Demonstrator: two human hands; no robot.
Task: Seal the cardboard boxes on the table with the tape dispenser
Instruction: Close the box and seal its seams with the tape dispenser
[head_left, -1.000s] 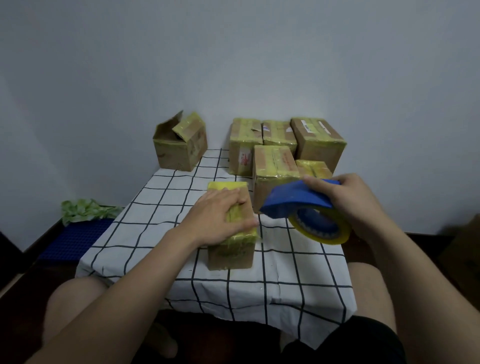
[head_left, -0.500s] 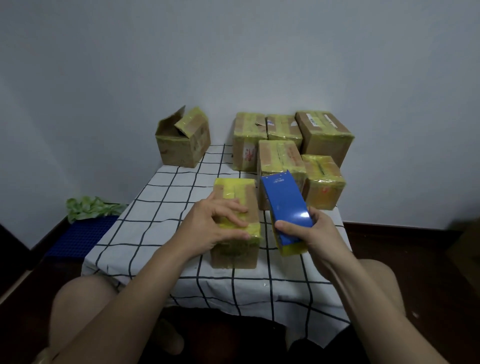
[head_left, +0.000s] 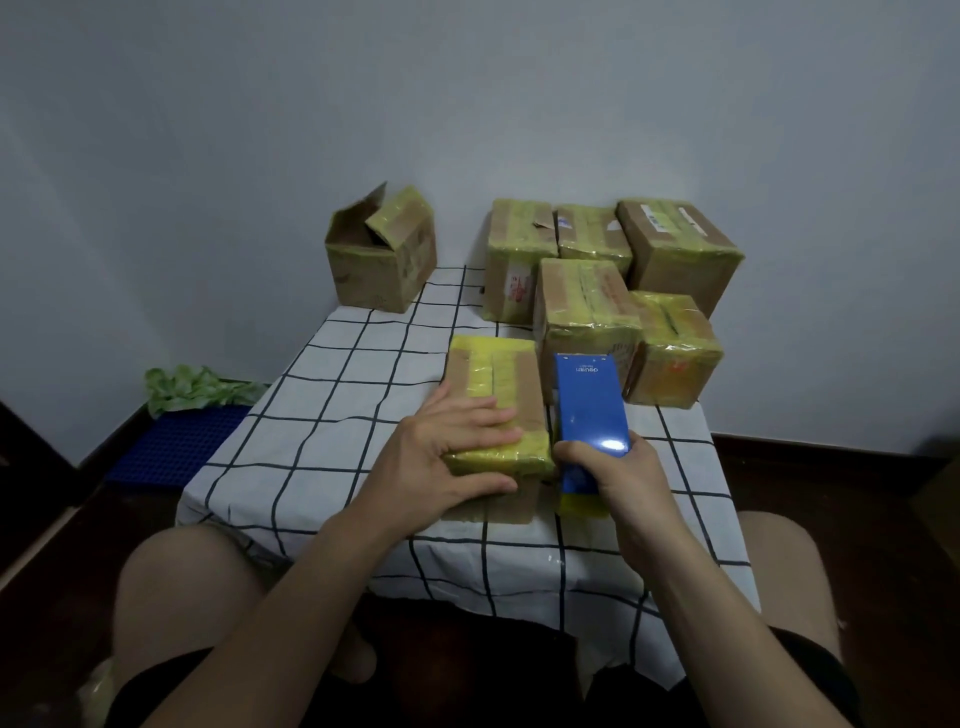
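A small cardboard box (head_left: 498, 374) with yellow tape along its top stands near the front of the table. My left hand (head_left: 447, 452) holds its near end, fingers laid across the top and thumb on the front face. Just right of it, my right hand (head_left: 618, 478) grips the blue tape dispenser (head_left: 587, 410), which stands beside the box with the yellow tape roll (head_left: 579, 504) showing below my fingers. At the back left an untaped cardboard box (head_left: 382, 254) has its flaps up.
Several taped boxes (head_left: 587, 306) cluster at the back right against the wall. The table wears a white cloth with a black grid (head_left: 332, 415). A green cloth (head_left: 192, 387) lies on a blue mat (head_left: 176, 447) on the floor at left. My knees sit under the front edge.
My right hand has brought the dispenser down from the air to the right side of the small box. My left hand stays on the box, its fingers now flatter across the top.
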